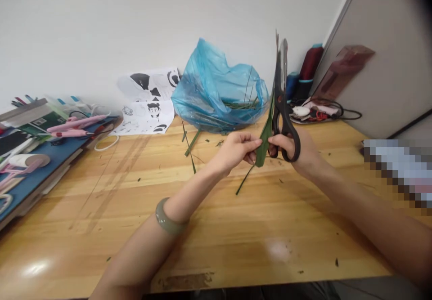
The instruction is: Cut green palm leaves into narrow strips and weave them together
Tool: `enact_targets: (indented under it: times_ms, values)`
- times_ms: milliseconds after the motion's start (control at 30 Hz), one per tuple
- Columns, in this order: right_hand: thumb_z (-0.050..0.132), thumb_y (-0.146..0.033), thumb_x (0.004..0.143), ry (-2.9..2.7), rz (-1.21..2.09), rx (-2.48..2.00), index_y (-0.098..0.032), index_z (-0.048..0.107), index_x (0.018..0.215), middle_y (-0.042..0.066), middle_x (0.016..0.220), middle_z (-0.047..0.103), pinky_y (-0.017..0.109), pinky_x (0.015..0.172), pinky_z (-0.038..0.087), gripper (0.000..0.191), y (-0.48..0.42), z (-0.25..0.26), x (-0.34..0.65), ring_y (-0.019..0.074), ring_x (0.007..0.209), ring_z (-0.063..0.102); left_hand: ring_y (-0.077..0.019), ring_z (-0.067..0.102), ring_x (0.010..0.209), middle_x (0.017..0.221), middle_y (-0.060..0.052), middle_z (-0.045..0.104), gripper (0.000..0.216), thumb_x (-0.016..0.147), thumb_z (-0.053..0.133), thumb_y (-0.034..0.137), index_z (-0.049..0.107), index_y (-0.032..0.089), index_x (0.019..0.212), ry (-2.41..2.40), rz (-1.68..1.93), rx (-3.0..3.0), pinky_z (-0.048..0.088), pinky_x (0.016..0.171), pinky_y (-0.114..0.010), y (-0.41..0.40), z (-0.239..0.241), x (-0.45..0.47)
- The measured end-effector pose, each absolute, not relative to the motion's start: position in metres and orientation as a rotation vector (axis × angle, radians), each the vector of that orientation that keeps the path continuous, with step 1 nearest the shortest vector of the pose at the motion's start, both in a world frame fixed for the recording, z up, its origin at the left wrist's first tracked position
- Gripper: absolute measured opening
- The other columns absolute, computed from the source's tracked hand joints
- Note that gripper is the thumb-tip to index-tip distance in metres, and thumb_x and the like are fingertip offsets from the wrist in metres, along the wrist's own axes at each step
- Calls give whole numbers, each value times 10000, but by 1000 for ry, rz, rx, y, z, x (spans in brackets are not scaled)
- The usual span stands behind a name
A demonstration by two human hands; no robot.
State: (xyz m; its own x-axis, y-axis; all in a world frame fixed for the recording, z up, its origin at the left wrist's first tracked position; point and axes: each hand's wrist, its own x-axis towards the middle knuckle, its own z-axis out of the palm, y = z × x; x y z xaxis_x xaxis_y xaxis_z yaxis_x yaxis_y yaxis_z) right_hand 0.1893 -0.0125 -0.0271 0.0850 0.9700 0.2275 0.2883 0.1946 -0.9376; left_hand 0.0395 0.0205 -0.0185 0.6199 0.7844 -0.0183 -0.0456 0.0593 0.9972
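Forearms (141, 255) extend from the near edge over the table (84, 246); a bangle (165, 219) encircles the left one. Left hand (238, 151): thumb and fingers pinch the left edge of the leaf (265, 145) near its broad lower end. Right hand (305, 156): thumb meets the opposite edge; the same hand retains the scissors (280, 88) by the handles.

Leaf position: between the hands, raised above the table. It lies right of the left fingertips and left of the right thumb; both hands touch it, so neither is nearer. Long axis: steep, broad end down, narrow end up and slightly right. The scissors run nearly parallel along its right side, blades up and apparently together. They occupy the space immediately right of the leaf's upper part.

Beyond the hands: a bag (209, 88) holding strips, with sheets (151, 106) to its left and spools (310, 64) to its right. Loose scraps (193, 143) lie on the table short of the bag.
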Motion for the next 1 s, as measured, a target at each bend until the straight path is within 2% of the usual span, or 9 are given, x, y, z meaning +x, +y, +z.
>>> enact_targets:
  times_ms: [200,367,533,667,867,1000]
  values:
    - [513,-155,710,-1445,743,-1251,-173,515,532,-20,473,515,194,400,342,179,-9,-33,189,92,437,478,-62,539,472,537,9,567,107,719,553,169,529,107,636,678,612,1334,420,496,-189,25,-18,36]
    - [541,-260,749,-1458,787,-1257,-160,537,577,-14,490,519,190,404,337,199,-6,-35,188,83,440,473,-53,513,447,494,22,540,102,664,591,137,528,99,594,800,643,1353,418,491,-192,26,-21,37]
    - [556,-216,734,-1453,809,-1238,-162,545,607,-20,499,525,191,409,346,138,-5,-34,190,89,447,480,-44,502,431,490,24,538,91,678,553,143,536,105,598,796,656,1289,408,479,-184,26,-26,40]
    - [533,-199,739,-1455,777,-1257,-156,541,545,-14,483,527,192,413,346,199,-7,-32,192,89,443,477,-47,518,455,506,11,554,91,681,574,175,552,106,627,706,617,1219,414,486,-170,28,-28,38]
    - [549,-268,723,-1326,1003,-1129,-149,532,586,-13,527,520,209,456,385,182,-2,-39,195,103,476,485,-37,506,472,603,-2,584,70,697,574,188,563,120,682,604,585,1068,416,471,-146,26,-28,37]
    - [546,-290,726,-1356,1014,-1104,-143,517,611,-10,542,514,219,474,396,188,1,-40,197,108,491,486,-45,525,510,686,-31,609,154,736,548,272,583,124,762,554,542,962,428,486,-143,26,-30,38]
